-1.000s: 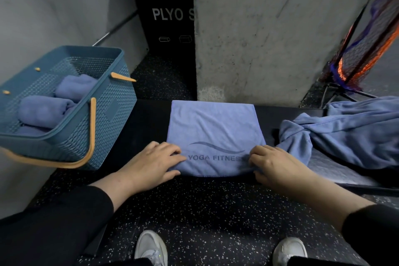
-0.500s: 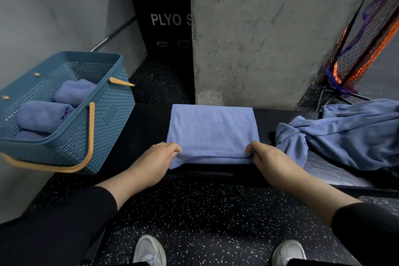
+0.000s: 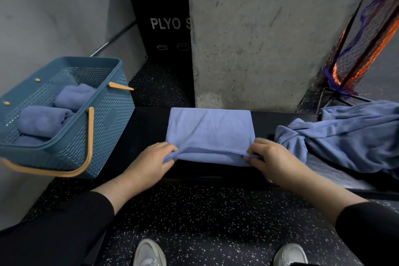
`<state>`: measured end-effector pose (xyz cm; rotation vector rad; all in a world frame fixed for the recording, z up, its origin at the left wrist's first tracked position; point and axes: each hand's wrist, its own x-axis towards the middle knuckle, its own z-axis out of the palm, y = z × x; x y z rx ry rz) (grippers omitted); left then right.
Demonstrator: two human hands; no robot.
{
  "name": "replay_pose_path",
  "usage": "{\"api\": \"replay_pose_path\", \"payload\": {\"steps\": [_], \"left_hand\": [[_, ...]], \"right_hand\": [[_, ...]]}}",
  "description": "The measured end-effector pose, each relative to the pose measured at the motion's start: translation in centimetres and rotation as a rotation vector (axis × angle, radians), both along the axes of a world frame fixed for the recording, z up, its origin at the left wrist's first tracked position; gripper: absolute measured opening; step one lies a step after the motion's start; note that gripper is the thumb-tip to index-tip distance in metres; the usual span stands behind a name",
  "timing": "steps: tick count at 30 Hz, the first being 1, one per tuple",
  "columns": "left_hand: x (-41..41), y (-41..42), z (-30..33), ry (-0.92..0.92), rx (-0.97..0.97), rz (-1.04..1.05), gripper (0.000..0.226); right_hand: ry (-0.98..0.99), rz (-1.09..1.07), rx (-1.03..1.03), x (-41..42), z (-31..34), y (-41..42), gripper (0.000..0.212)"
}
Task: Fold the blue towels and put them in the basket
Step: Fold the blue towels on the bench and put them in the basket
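On the bench (image 3: 146, 127), the left hand (image 3: 149, 164) and right hand (image 3: 272, 160) each pinch a near corner of the towel (image 3: 209, 129).

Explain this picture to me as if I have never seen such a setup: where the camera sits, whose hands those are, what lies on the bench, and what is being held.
There is no machine here. One wide-angle camera is worn on a person's head and looks down, so you see their own arms and shoes. The left hand and right hand each pinch a near corner of a blue towel lying folded on a black bench, with the near edge lifted a little. To the right lies a heap of unfolded blue towels. To the left stands a blue basket with orange handles, holding rolled towels already. Behind are a concrete pillar and a black box marked PLYO.
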<state>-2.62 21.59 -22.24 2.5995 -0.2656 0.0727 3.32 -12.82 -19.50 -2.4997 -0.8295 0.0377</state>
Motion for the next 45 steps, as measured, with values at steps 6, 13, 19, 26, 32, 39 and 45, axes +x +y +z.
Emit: {"api": "replay_pose_path", "payload": {"steps": [6, 13, 19, 26, 32, 39, 45], "left_hand": [[0.1, 1.8, -0.1, 0.039, -0.118, -0.093, 0.012], [-0.4, 1.6, 2.6, 0.316, -0.283, 0.044, 0.039], [-0.9, 1.1, 4.7, 0.544, -0.594, 0.088, 0.023], [2.4, 0.5, 4.3, 0.199, -0.571, 0.312, 0.021], [6.6, -0.6, 2.9, 0.040, -0.420, 0.449, 0.029], [8.1, -1.2, 0.7, 0.140, -0.082, 0.348, 0.034], [7.7, -1.0, 1.5, 0.187, 0.064, 0.321, 0.035]], "right_hand": [[0.205, -0.067, -0.030, -0.2, 0.6, -0.8, 0.033], [0.308, -0.074, -0.122, 0.3, 2.2, -0.7, 0.042], [0.449, -0.065, -0.076, 0.4, 4.6, -1.0, 0.039], [0.456, -0.317, 0.299, 3.1, 4.0, -1.0, 0.013], [0.335, -0.487, 0.244, 5.8, 2.6, 0.4, 0.029], [0.298, -0.432, -0.043, 6.5, 0.8, 1.6, 0.038], [0.336, -0.382, -0.143, 5.9, 1.4, 1.9, 0.036]]}}
